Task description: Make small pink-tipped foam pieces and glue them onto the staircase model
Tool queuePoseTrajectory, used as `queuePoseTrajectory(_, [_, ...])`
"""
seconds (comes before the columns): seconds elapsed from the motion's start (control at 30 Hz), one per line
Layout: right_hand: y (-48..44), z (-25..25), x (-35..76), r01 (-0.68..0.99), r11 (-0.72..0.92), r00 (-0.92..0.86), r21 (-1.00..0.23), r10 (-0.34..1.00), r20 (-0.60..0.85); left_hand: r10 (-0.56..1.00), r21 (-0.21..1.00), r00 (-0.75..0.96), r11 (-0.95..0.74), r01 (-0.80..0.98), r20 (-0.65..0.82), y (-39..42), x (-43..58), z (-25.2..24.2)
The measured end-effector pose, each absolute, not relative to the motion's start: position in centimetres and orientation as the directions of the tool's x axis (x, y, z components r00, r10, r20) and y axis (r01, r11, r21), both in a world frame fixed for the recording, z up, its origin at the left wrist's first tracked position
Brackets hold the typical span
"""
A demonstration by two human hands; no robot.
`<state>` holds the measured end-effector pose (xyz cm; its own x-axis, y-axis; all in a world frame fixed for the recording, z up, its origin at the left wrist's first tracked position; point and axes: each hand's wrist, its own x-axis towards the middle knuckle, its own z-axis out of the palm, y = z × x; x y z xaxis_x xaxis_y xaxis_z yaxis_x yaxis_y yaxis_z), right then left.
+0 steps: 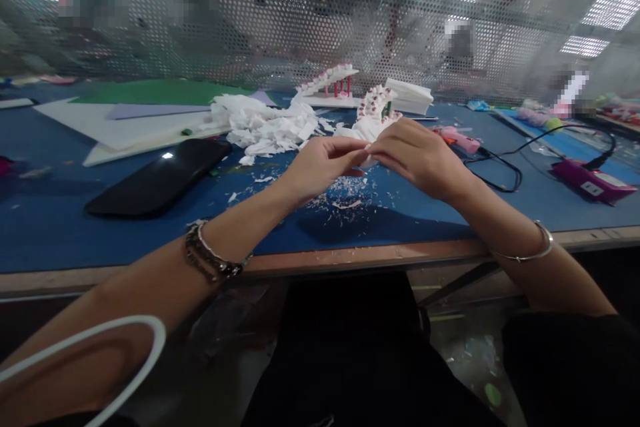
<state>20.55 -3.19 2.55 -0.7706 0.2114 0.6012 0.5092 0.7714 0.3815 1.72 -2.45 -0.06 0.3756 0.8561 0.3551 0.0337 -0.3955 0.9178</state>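
Observation:
Over the blue tabletop, my left hand (325, 163) and my right hand (417, 153) meet at the fingertips. Both pinch a small white piece (369, 152), mostly covered by the fingers; its exact kind is unclear. Fine white shreds (350, 197) lie scattered on the table beneath them. Just behind my left hand rises a heap of torn white scraps (265, 121). Beyond my right hand stands a curved white model (375, 101) dotted with dark red bits, and farther back a white stair-like model (330, 80) rests on red posts.
A black phone-shaped slab (160, 177) lies left, before white and green sheets (165, 92). To the right are a pink tool (463, 140), a black cable (513, 173) and a purple box (595, 181). A perforated metal screen (300, 20) stands behind; the wooden table edge (350, 257) runs in front.

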Motion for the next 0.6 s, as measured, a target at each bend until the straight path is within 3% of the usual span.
queuePoseTrajectory(0.13, [-3.5,2.6,20.2,0.568,0.655,-0.794,0.498,0.276,0.541,0.848,0.91,0.389,-0.411,0.056,0.36,-2.4,1.7,-0.2])
queuePoseTrajectory(0.2, [-3.4,2.6,20.1,0.571,0.664,-0.788,0.482,0.28,0.548,0.844,0.903,0.388,-0.425,0.059,0.371,-2.5,1.7,-0.1])
queuePoseTrajectory(0.33, [-2.9,2.6,20.2,0.519,0.835,-0.679,0.184,0.271,0.683,0.85,0.885,0.33,-0.459,0.077,0.411,-3.0,1.9,0.2])
queuePoseTrajectory(0.43, [-2.8,2.6,20.3,0.472,0.881,-0.588,-0.035,0.344,0.732,0.847,0.871,0.292,-0.485,0.081,0.444,-3.4,2.0,0.5])
queuePoseTrajectory(0.6, [-3.1,2.4,20.0,0.452,0.881,-0.539,-0.143,0.397,0.743,0.774,0.789,0.312,-0.605,0.104,0.552,-3.8,2.0,0.7])
